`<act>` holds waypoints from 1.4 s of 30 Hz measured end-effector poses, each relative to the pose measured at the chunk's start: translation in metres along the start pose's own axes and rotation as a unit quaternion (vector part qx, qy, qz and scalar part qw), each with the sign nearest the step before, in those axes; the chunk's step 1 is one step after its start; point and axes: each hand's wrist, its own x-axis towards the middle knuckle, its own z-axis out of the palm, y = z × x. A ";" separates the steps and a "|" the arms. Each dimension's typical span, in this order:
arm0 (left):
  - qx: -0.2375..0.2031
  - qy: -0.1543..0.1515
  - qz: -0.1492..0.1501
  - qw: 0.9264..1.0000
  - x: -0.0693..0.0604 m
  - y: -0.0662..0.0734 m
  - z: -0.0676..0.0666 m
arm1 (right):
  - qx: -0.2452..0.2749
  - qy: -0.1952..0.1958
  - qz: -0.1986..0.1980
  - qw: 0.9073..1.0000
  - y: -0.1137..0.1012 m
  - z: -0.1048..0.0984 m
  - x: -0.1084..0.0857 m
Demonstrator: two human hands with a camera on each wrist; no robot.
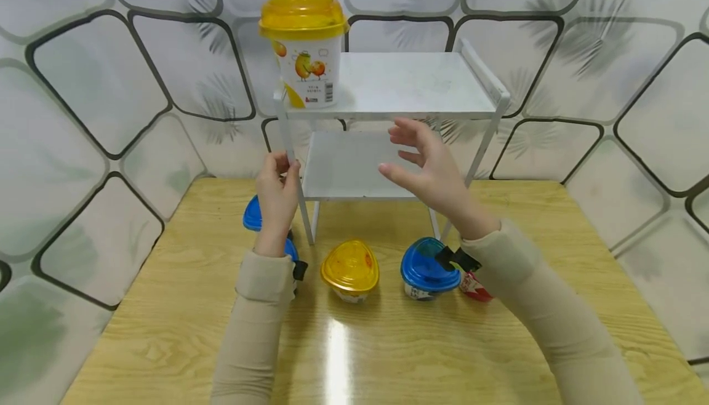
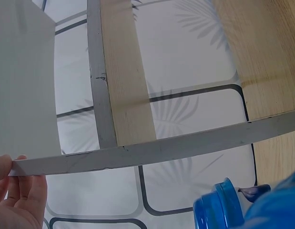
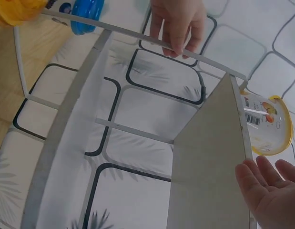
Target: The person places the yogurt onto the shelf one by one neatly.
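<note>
A white two-tier shelf rack stands on the table. My left hand pinches its left front leg between thumb and fingers, below the upper tier. My right hand is raised in front of the rack, holding nothing, its fingers spread and loosely bent. Whether it touches the rack I cannot tell; in the right wrist view its fingertips appear close to the upper tier's edge. On the upper tier's left end sits a white fruit-printed cup with a yellow domed lid, upright.
Before the rack stand a yellow-lidded cup, a blue-lidded cup and a red cup partly behind my right wrist. Two blue-lidded cups, one farther back, are partly hidden by my left arm. Patterned panels surround the wooden table.
</note>
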 end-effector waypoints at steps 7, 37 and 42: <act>0.003 -0.002 -0.001 1.000 0.001 0.002 0.000 | 0.009 -0.013 0.024 1.000 0.017 0.004 -0.015; 0.008 -0.002 -0.004 1.000 0.002 0.002 0.000 | -0.009 -0.031 0.131 0.991 0.057 -0.010 -0.066; 0.004 -0.002 -0.004 1.000 0.001 0.001 -0.001 | -0.008 -0.022 0.159 0.987 0.064 -0.021 -0.077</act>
